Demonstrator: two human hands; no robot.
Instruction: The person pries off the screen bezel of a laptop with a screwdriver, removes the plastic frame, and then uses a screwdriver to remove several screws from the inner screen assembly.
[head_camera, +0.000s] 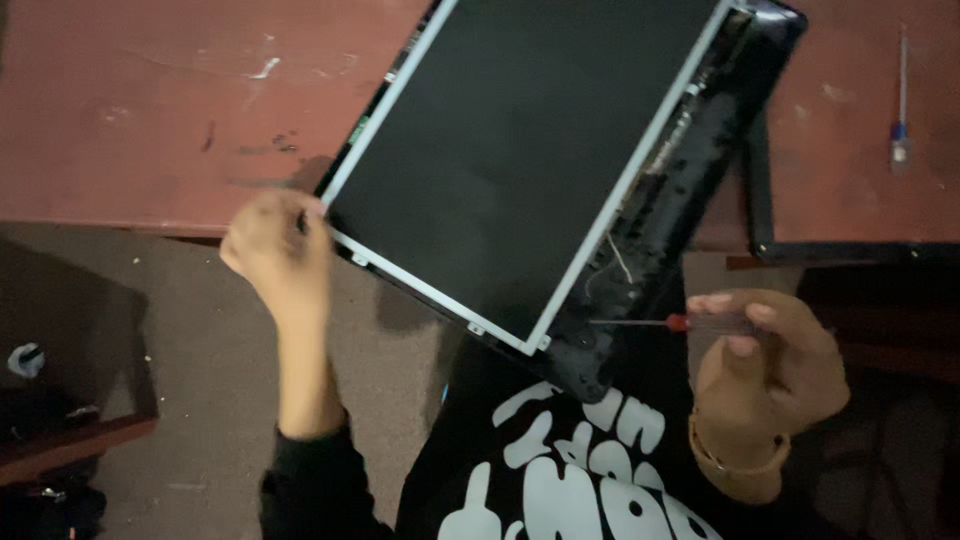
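A flat display panel (520, 160), dark-faced with a pale metal frame, is lying tilted in a glossy black back cover (690, 170), the pair overhanging the near edge of the reddish bench (150, 110) toward the person's lap. The panel's long axis is running diagonally, from its near corner above the person's chest up toward the far right; its near-left corner is sticking out past the bench's front edge. That overhang seems to be what is letting both hands get at the lower edges.

The left hand (280, 245) is closing its fingers around the panel's near-left corner, apparently steadying or lifting it so it is not sliding off. The right hand (765, 350) is pinching a slim screwdriver (650, 322) with a red collar between thumb and fingertips; its shaft is lying nearly level, pointing left, with the tip meeting the cover's lower edge just beside the panel's near-right frame, where thin wires are showing. Whether the tip is sitting in a screw cannot be told.

A loose black bezel frame (760, 215) is resting at the bench's near-right edge, partly under the cover. Well apart, near the right end, a second thin tool with a blue band (900, 100) is lying on the bench
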